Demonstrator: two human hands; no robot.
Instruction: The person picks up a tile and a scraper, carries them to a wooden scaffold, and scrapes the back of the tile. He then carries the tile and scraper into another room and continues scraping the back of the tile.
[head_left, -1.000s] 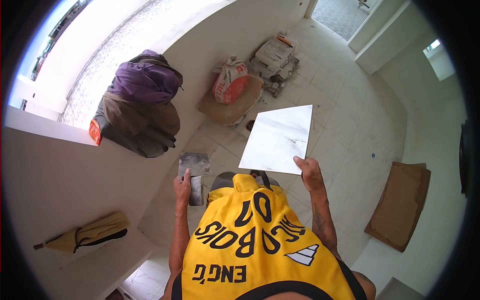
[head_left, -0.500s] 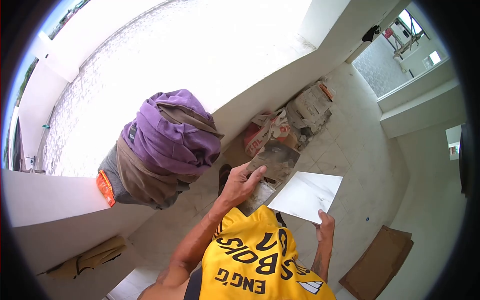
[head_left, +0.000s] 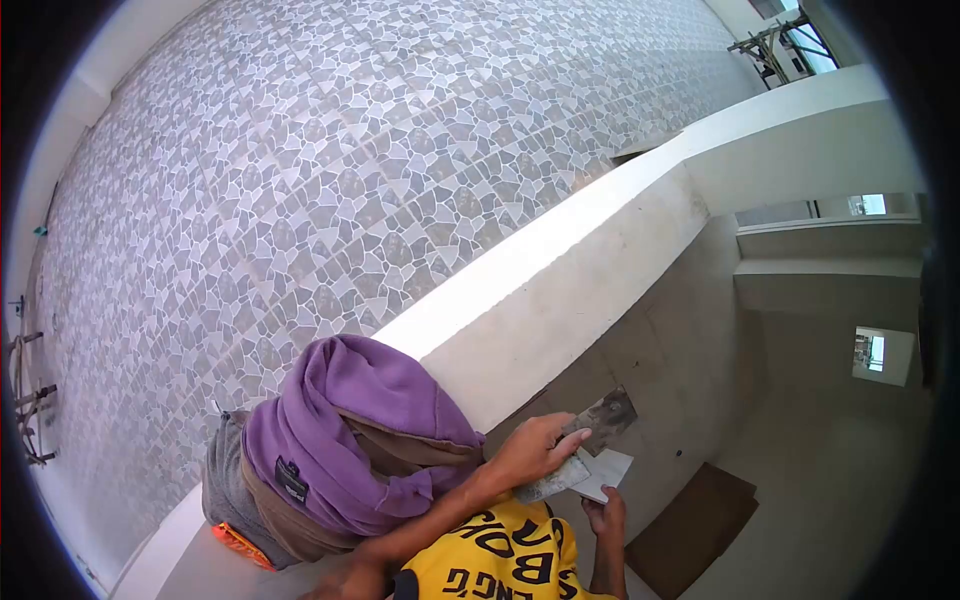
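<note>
My left hand (head_left: 535,452) is closed around a flat, cement-smeared trowel (head_left: 606,418). Its dark end sticks out beyond my fingers, and a paler grey end shows below them. My right hand (head_left: 605,508) pinches the lower edge of a white tile (head_left: 608,470). The tile is held up close beside the trowel, which overlaps part of it in this view. Both hands are in front of my yellow shirt (head_left: 515,550).
Purple, brown and grey clothing (head_left: 375,435) lies bundled on the low white wall (head_left: 520,290) at my left. Beyond it spreads a floor of stone-patterned tiles (head_left: 350,170). A brown cardboard sheet (head_left: 690,535) lies on the floor to my right.
The view has swung toward the patterned floor beyond the wall. The tile and trowel appear closer together now, partly overlapping. Both hands keep their hold.
</note>
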